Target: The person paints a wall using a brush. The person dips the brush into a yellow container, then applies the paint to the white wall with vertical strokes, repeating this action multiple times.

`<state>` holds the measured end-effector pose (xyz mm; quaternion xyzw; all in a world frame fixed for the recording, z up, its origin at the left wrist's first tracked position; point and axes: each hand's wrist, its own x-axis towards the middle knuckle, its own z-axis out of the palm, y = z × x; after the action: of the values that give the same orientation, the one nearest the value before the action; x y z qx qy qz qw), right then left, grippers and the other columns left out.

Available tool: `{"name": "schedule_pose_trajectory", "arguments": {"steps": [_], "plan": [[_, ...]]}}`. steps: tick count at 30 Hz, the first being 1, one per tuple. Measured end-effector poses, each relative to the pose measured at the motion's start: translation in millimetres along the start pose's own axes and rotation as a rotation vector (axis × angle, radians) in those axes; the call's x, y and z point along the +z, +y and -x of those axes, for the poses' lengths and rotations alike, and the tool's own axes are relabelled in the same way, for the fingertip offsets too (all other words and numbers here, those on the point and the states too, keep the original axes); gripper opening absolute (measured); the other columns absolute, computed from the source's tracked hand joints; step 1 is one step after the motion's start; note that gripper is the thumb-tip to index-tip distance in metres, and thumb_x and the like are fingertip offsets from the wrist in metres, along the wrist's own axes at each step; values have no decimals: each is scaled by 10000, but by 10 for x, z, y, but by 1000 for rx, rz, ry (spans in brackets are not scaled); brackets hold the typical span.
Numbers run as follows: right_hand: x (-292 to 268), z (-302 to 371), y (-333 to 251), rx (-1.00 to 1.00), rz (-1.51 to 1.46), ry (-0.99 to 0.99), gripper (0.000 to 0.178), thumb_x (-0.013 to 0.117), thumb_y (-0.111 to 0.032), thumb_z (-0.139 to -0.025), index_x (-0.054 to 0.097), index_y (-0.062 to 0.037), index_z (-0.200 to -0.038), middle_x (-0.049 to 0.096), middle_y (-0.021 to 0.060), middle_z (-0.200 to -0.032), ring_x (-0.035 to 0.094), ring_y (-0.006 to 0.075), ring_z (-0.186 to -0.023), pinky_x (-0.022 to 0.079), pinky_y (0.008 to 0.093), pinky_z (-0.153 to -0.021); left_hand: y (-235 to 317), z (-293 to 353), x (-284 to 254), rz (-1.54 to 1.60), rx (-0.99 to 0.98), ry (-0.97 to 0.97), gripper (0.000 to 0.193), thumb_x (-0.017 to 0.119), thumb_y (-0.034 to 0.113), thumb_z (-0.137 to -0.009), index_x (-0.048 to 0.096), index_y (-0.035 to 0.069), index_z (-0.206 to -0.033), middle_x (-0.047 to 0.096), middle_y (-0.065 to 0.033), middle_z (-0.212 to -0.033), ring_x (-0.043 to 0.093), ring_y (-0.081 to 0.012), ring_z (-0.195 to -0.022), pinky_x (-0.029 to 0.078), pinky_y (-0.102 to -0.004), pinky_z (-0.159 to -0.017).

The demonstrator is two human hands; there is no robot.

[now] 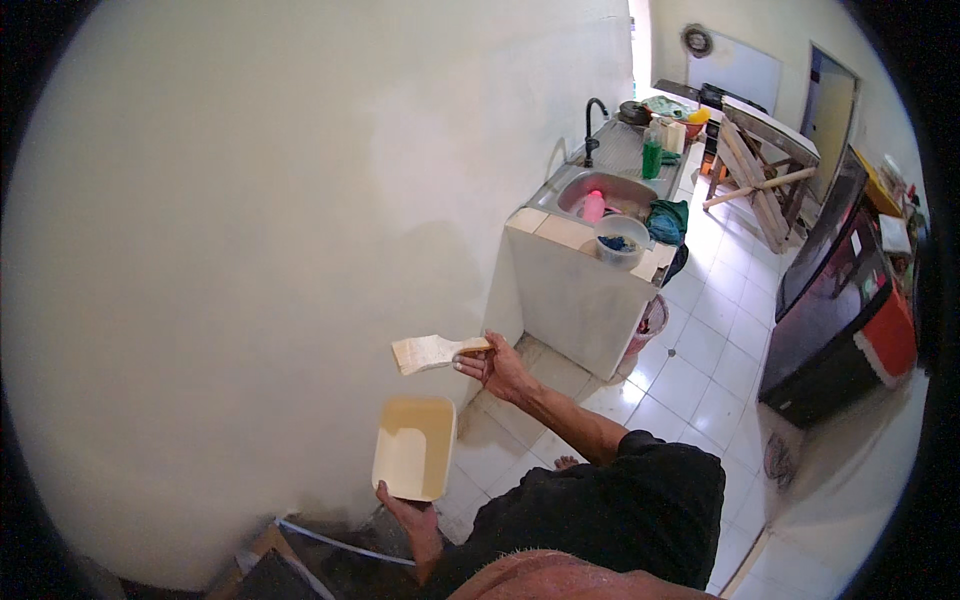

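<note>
My right hand (496, 366) grips the wooden handle of a wide paintbrush (432, 352), whose pale, paint-coated bristles point left toward the white wall (250, 250). My left hand (404, 499) holds the bottom edge of a rectangular tray of cream paint (414, 447), tilted up just below the brush. The brush hovers a little above the tray, close to the wall surface.
A tiled counter with a steel sink (600, 195) stands to the right of the wall, with a black tap (592, 125), a pink bottle, a green bottle (652, 155) and a bucket (620, 240). A dark cabinet (830, 300) and a wooden folding frame (760, 180) stand across the tiled floor.
</note>
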<state>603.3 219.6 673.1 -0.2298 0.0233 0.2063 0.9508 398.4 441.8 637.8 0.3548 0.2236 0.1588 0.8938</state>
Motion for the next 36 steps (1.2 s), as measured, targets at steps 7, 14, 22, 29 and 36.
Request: {"name": "schedule_pose_trajectory", "arguments": {"steps": [7,14,22,29,36], "plan": [[105,-150,-114,-73,117,6,278,526,-262,-945,487,1,-1024,587,156,-1000,608,257,-920,530,371,-880,-153,-38,100,49,16,25,603,430,537,-852,464,98,-1263,533,-72,-1237,518,-273,-1128,433,-421,-901],[805,-242,-99,-14,309,-201,242,583,-194,-910,556,28,-1003,608,122,-959,612,229,-905,549,372,-848,-22,109,285,34,100,110,580,434,535,-848,488,116,-1246,605,-52,-1115,608,-225,-987,512,-374,-721],[1410,70,-79,-55,858,-546,228,632,-190,-883,597,28,-940,654,98,-820,645,183,-741,551,321,-692,33,-3,241,61,129,132,541,448,555,-846,531,147,-1192,626,-18,-1042,618,-165,-898,503,-340,-658],[1577,55,262,-590,1605,-857,218,677,-227,-841,615,-22,-881,677,113,-727,666,237,-597,520,332,-533,31,-35,4,25,81,243,536,492,540,-840,534,125,-1175,633,-49,-1046,637,-186,-885,531,-373,-709],[1526,-14,479,-669,1695,-938,234,709,-254,-803,621,-52,-881,659,94,-682,643,249,-565,512,348,-519,10,18,-6,114,144,318,544,550,531,-808,562,98,-1136,626,-83,-1002,628,-199,-833,505,-383,-720]]}}
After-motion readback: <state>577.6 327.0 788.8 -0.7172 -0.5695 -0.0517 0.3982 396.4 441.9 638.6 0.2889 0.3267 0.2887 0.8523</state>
